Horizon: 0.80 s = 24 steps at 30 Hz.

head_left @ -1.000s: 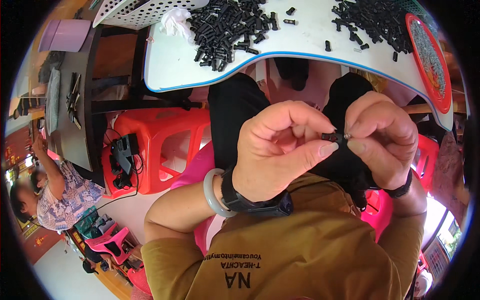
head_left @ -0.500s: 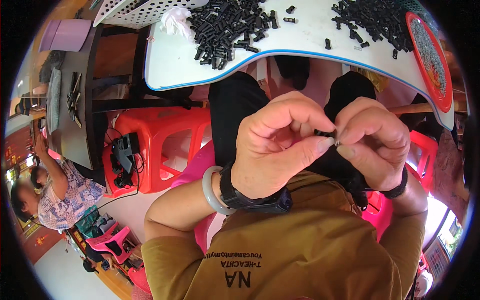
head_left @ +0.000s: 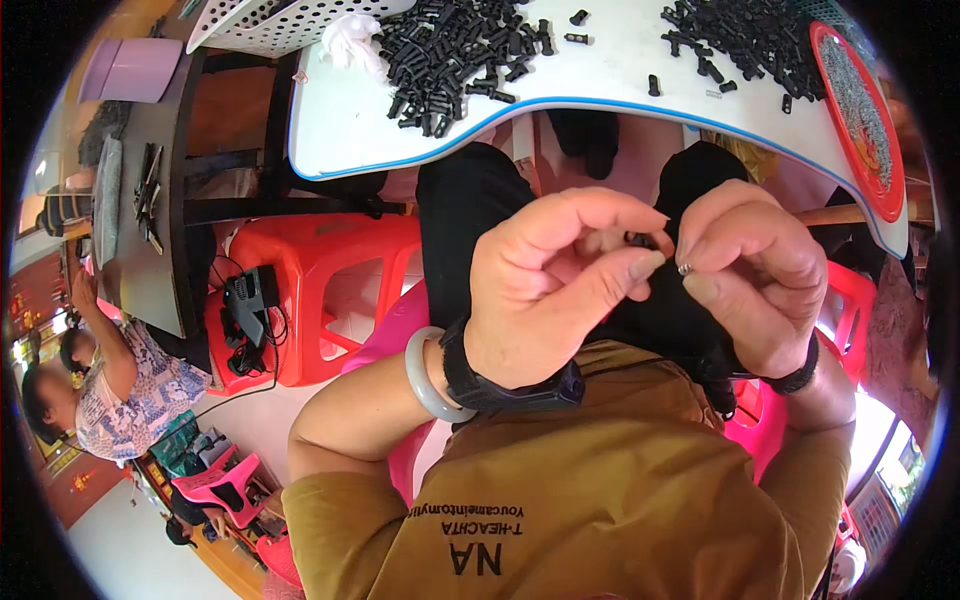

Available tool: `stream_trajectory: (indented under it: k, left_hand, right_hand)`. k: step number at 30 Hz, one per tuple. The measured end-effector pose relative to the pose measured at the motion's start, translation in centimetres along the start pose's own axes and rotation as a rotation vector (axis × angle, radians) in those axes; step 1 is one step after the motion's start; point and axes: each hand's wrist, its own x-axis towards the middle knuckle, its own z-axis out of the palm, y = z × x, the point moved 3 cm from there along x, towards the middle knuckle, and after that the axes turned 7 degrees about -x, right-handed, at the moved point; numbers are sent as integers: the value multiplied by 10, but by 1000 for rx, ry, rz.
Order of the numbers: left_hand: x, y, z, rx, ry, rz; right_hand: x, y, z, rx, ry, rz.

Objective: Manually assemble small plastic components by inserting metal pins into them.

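In front of my lap, my left hand (head_left: 550,290) curls its thumb and fingers around a small black plastic part (head_left: 641,240), mostly hidden by the fingers. Close to its right, my right hand (head_left: 758,275) pinches a tiny silvery metal piece (head_left: 685,269) between thumb and forefinger; it is too small to tell whether it is a spring or a screw. A narrow gap separates the two hands. Beyond them, a heap of short black plastic parts (head_left: 455,60) lies on the white table (head_left: 345,125), with a second black heap (head_left: 745,45) farther right.
A red oval tray (head_left: 893,205) of small silvery pieces stands at the table's right end. White perforated basket (head_left: 270,35) and crumpled white tissue (head_left: 352,42) sit at the far left. A red stool (head_left: 300,250) bears a black device (head_left: 250,300) with cables. Another person (head_left: 140,385) is at left.
My hands have drawn slightly apart, the right one moving a little to the right with the metal piece. The black part in my left fingers now shows more.
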Motion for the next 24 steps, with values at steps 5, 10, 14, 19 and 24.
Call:
stream_trajectory:
  k: [5, 10, 14, 19, 24]
  left_hand:
    - [-5, 2, 4, 330, -99, 172]
    - [-8, 1, 1, 461, -151, 211]
    - [-9, 0, 1, 538, -167, 230]
    - [-4, 5, 3, 658, -160, 344]
    - [-1, 8, 5, 740, -111, 368]
  right_hand:
    - [-1, -1, -2, -49, -4, 35]
    - [0, -5, -2, -165, -77, -25]
    - [0, -8, -1, -212, -103, -69]
    - [-1, -10, 1, -324, -93, -88]
    - [-1, -13, 1, -348, -90, -108]
